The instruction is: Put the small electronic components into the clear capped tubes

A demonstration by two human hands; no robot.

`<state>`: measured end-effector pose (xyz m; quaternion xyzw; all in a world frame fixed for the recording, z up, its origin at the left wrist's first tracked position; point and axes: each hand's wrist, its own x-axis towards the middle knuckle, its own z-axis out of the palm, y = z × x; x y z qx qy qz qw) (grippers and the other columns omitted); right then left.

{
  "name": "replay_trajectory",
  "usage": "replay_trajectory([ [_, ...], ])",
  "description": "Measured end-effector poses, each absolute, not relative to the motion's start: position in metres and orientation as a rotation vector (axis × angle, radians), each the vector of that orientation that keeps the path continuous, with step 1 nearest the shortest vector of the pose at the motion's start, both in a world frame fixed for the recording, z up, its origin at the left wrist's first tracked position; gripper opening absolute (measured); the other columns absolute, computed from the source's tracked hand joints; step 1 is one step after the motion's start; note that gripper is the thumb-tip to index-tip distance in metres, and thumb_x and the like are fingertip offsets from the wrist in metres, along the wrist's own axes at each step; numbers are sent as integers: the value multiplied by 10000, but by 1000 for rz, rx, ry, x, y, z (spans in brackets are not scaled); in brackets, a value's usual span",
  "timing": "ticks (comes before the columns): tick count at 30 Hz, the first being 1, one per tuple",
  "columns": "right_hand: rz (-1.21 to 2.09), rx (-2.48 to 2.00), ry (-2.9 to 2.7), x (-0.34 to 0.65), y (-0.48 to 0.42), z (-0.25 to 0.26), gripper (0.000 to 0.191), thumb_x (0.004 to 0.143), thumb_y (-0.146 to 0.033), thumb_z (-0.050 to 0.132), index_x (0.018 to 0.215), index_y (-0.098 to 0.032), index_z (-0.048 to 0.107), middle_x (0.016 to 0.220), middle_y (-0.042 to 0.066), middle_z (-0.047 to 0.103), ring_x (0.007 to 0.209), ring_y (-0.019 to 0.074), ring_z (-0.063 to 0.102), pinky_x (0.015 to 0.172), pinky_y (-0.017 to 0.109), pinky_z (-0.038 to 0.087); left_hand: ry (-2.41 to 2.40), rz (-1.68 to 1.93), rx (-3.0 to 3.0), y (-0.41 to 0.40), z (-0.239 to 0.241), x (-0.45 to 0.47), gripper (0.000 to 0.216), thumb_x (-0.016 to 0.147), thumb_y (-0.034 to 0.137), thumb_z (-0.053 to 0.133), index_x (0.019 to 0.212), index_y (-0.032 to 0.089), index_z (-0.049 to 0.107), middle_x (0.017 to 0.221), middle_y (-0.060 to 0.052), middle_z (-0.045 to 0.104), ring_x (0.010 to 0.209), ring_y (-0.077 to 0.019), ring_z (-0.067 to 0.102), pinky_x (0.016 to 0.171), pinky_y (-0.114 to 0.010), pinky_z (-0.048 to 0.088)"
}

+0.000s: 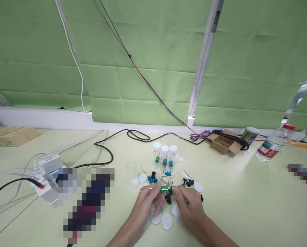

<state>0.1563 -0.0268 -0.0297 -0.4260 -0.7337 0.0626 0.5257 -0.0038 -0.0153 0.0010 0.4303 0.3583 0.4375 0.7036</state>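
Observation:
My left hand [148, 202] pinches a small green cylindrical part with wire leads [164, 189]. My right hand [188, 203] is closed on the same part from its right end, where a black piece [169, 191] sits. Both hands hover low over the pale table [246, 206]. Around them lie loose blue parts [152, 179], black parts [188, 182] and white round caps [166, 221]. Behind stand three capped clear vials [165, 158] with coloured parts inside and one uncapped vial [131, 170].
A white power strip with plugs [48, 175] sits at left, with black and white cables running back. A small open cardboard box [224, 142], a mug [249, 134] and a lying water bottle [270, 147] are at right. Green blinds hang behind.

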Motion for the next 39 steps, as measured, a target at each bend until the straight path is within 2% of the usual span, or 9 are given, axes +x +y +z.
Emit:
replay_trajectory([
  [3,201,-1034,-1716,156,-28,-29,207,967,-221,447,850,-176,612,525,-52,464,447,95,421,502,217,355,772,998,867,-11,-1,-4,388,808,452,670,614,131,572,521,-2,537,385,-59,397,378,-190,225],
  [5,232,-1026,-1716,156,-29,-29,161,955,-238,487,1008,-166,621,520,-65,470,445,95,438,508,206,378,746,1000,832,-10,-1,-4,391,802,447,674,604,124,579,500,2,530,358,-54,391,367,-187,225],
  [7,258,-1002,-1747,155,-29,-31,200,946,-249,514,1107,-165,598,524,-72,473,446,95,440,503,199,387,722,991,803,-9,1,-3,403,786,452,687,585,118,583,470,6,515,335,-50,379,352,-183,215],
  [13,341,-980,-1793,156,-27,-39,228,962,-244,495,1177,-199,556,520,-84,457,447,100,412,484,203,366,697,983,745,-10,5,-2,391,767,432,713,575,115,590,481,6,531,324,-47,384,333,-174,223],
  [24,316,-1017,-1794,157,-28,-36,189,969,-273,471,1078,-179,594,526,-63,514,448,110,464,523,218,399,714,974,848,-11,-4,-5,362,821,425,672,644,118,600,524,-2,546,393,-53,403,353,-162,250],
  [31,218,-1032,-1811,156,-29,-30,212,977,-260,436,890,-172,609,567,-28,569,456,108,473,531,231,376,727,959,855,-11,-4,-4,368,791,449,698,648,129,585,523,13,524,402,-52,397,363,-168,232],
  [36,128,-986,-1826,156,-27,-26,342,979,-192,399,649,-191,492,511,-46,440,445,93,381,499,237,300,764,931,924,-13,1,-2,422,780,496,688,611,135,548,522,11,510,411,-56,394,391,-184,228],
  [39,97,-974,-1811,156,-24,-27,380,976,-171,394,597,-196,417,493,-57,372,437,86,331,484,244,263,788,907,972,-16,4,-2,447,769,519,686,594,138,530,522,9,501,425,-61,395,411,-196,227],
])
